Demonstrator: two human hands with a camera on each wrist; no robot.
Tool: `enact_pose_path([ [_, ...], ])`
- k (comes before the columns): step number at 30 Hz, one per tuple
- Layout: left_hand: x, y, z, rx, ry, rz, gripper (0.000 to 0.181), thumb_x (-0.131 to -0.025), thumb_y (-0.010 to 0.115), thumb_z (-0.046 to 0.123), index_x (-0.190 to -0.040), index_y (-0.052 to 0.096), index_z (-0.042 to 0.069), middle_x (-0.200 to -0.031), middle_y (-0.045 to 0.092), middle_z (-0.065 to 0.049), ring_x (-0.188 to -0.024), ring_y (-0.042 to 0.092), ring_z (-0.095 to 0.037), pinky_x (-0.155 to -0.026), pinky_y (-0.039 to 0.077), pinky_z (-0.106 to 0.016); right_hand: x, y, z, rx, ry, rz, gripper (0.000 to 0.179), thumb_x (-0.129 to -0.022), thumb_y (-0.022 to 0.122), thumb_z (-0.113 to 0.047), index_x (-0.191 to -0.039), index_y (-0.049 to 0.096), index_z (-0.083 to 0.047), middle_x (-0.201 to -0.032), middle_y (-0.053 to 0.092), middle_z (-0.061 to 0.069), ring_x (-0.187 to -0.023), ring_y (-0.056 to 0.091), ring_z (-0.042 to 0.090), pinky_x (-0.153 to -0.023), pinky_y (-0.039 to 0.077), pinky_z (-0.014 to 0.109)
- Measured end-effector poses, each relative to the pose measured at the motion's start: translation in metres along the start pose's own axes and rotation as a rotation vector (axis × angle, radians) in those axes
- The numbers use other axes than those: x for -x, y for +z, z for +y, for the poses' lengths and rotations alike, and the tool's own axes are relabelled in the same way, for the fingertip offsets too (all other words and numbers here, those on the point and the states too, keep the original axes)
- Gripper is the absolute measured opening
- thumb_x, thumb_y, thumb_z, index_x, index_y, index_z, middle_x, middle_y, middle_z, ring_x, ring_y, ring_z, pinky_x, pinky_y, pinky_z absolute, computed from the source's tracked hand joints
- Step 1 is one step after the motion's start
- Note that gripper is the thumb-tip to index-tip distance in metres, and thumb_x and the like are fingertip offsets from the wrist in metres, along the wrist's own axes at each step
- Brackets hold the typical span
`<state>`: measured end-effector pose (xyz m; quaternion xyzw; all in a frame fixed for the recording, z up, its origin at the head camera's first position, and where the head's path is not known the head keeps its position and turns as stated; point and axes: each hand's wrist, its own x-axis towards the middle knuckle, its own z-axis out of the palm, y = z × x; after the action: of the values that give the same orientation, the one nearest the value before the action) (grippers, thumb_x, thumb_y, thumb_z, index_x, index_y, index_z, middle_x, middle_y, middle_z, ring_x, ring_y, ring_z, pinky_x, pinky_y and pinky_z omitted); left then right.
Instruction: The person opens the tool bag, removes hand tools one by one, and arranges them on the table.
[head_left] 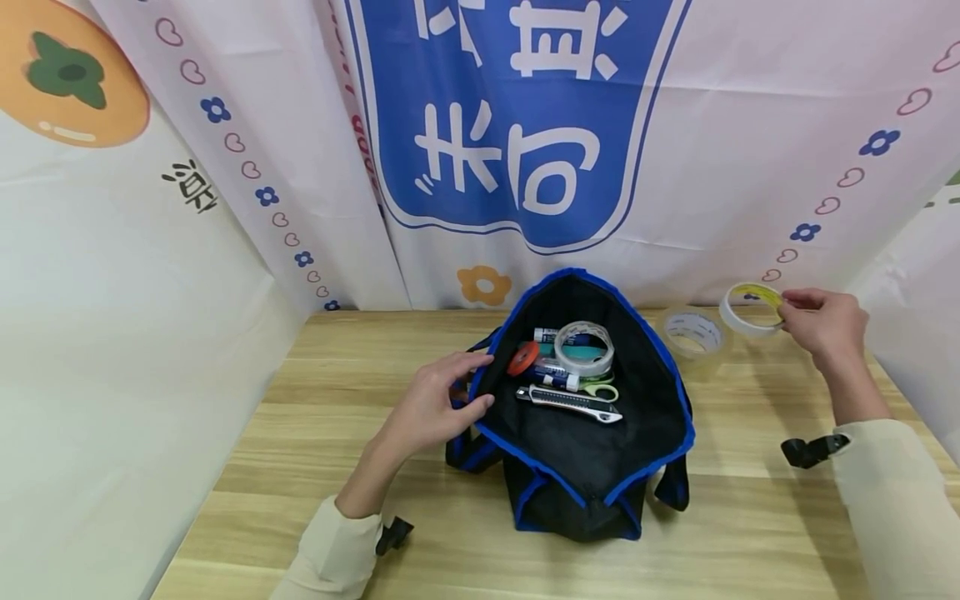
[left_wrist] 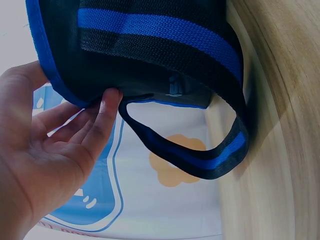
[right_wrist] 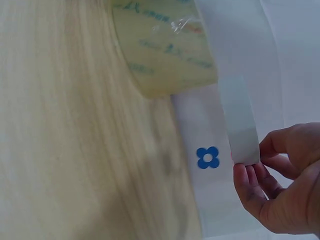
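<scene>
A black tool bag (head_left: 652, 417) with blue trim stands open on the table. At its left rim, my left hand (head_left: 438, 396) grips the edge, with other fingers against the outside wall (left_wrist: 60, 145). Inside lie a utility knife (head_left: 570, 402), a clear tape roll (head_left: 558, 350), a small orange-red ring (head_left: 522, 358), green-handled scissors (head_left: 603, 390) and white-capped tubes (head_left: 551, 377). Over at the right, my right hand (head_left: 828, 325) pinches a narrow white tape roll (head_left: 738, 321) by its side, raised off the table (right_wrist: 240, 120). Beside it sits a wide clear tape roll (head_left: 692, 333).
The wooden table (head_left: 315, 433) meets a printed cloth backdrop (head_left: 750, 167) behind the bag. Webbing handles with a blue stripe (left_wrist: 160, 27) hang at the bag's sides. White cloth (head_left: 127, 375) borders the table on the left.
</scene>
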<state>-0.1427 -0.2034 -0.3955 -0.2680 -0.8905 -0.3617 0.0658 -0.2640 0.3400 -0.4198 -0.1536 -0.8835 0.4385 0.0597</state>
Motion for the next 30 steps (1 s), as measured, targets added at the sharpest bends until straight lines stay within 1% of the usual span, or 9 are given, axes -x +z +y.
enact_pose_path([
  [8, 0.001, 0.001, -0.001, -0.002, 0.006, 0.001, 0.052, -0.095, 0.079, 0.015, -0.144, 0.066, 0.003, -0.144, 0.069, -0.017, -0.1, 0.071, -0.025, -0.075, 0.065, -0.044, -0.01, 0.009, 0.017, 0.013, 0.028, -0.01, 0.051, -0.103, 0.059, -0.021, -0.145, 0.06, 0.008, -0.063, 0.047, -0.043, -0.062, 0.059, -0.015, -0.062, 0.057, 0.014],
  [11, 0.002, 0.001, -0.001, 0.005, 0.005, -0.001, 0.052, -0.095, 0.079, 0.015, -0.144, 0.066, 0.003, -0.144, 0.069, -0.017, -0.1, 0.071, -0.025, -0.075, 0.065, -0.045, -0.013, 0.015, 0.022, 0.03, 0.032, -0.021, 0.052, -0.103, 0.06, -0.024, -0.144, 0.061, 0.007, -0.066, 0.051, -0.039, -0.063, 0.059, -0.013, -0.062, 0.057, 0.015],
  [13, 0.002, 0.002, -0.001, 0.009, 0.004, -0.001, 0.051, -0.095, 0.079, 0.014, -0.143, 0.067, 0.002, -0.143, 0.069, -0.016, -0.099, 0.07, -0.024, -0.074, 0.065, -0.045, -0.015, 0.02, 0.024, 0.035, 0.037, -0.025, 0.052, -0.105, 0.061, -0.027, -0.144, 0.062, 0.007, -0.078, 0.065, -0.024, -0.068, 0.06, -0.009, -0.063, 0.057, 0.016],
  [15, 0.002, 0.002, -0.001, 0.016, 0.005, -0.001, 0.051, -0.095, 0.079, 0.014, -0.143, 0.067, 0.002, -0.142, 0.07, -0.016, -0.096, 0.069, -0.023, -0.074, 0.065, -0.045, -0.016, 0.024, 0.025, 0.048, 0.044, -0.036, 0.052, -0.105, 0.061, -0.028, -0.145, 0.062, 0.006, -0.099, 0.075, -0.001, -0.078, 0.061, -0.001, -0.064, 0.057, 0.017],
  [16, 0.002, 0.002, -0.001, 0.017, 0.005, -0.001, 0.051, -0.095, 0.079, 0.014, -0.143, 0.067, 0.002, -0.142, 0.07, -0.016, -0.095, 0.069, -0.022, -0.074, 0.065, -0.044, -0.017, 0.026, 0.026, 0.046, 0.048, -0.046, 0.052, -0.106, 0.06, -0.028, -0.145, 0.061, 0.006, -0.113, 0.075, 0.01, -0.085, 0.062, 0.004, -0.064, 0.057, 0.017],
  [18, 0.002, 0.002, -0.001, 0.02, 0.005, 0.0, 0.051, -0.095, 0.079, 0.014, -0.143, 0.067, 0.002, -0.141, 0.07, -0.016, -0.093, 0.068, -0.021, -0.073, 0.064, -0.041, -0.018, 0.03, 0.026, 0.052, 0.055, -0.068, 0.052, -0.107, 0.059, -0.027, -0.147, 0.059, 0.007, -0.138, 0.064, 0.026, -0.096, 0.06, 0.013, -0.065, 0.056, 0.017],
  [20, 0.002, 0.002, -0.001, 0.018, 0.006, 0.0, 0.051, -0.095, 0.079, 0.014, -0.143, 0.067, 0.002, -0.141, 0.07, -0.015, -0.091, 0.067, -0.019, -0.073, 0.064, -0.038, -0.019, 0.032, 0.027, 0.051, 0.059, -0.089, 0.052, -0.107, 0.058, -0.025, -0.148, 0.057, 0.007, -0.145, 0.058, 0.029, -0.099, 0.058, 0.015, -0.066, 0.057, 0.016],
  [25, 0.001, 0.001, 0.0, 0.018, 0.0, -0.009, 0.051, -0.095, 0.079, 0.014, -0.144, 0.066, 0.002, -0.144, 0.068, -0.016, -0.085, 0.066, -0.017, -0.072, 0.064, -0.041, -0.015, 0.035, 0.024, 0.063, 0.041, -0.113, 0.053, -0.107, 0.056, -0.022, -0.152, 0.054, 0.007, -0.141, 0.056, 0.028, -0.101, 0.058, 0.02, -0.066, 0.057, 0.019],
  [30, 0.001, -0.001, 0.0, 0.022, -0.008, -0.016, 0.052, -0.095, 0.078, 0.014, -0.144, 0.066, 0.002, -0.146, 0.067, -0.017, -0.086, 0.067, -0.019, -0.073, 0.064, -0.045, -0.009, 0.037, 0.015, 0.14, -0.061, -0.087, 0.054, -0.106, 0.056, -0.024, -0.15, 0.055, 0.009, -0.144, 0.056, 0.032, -0.119, 0.058, 0.044, -0.064, 0.045, 0.015],
])
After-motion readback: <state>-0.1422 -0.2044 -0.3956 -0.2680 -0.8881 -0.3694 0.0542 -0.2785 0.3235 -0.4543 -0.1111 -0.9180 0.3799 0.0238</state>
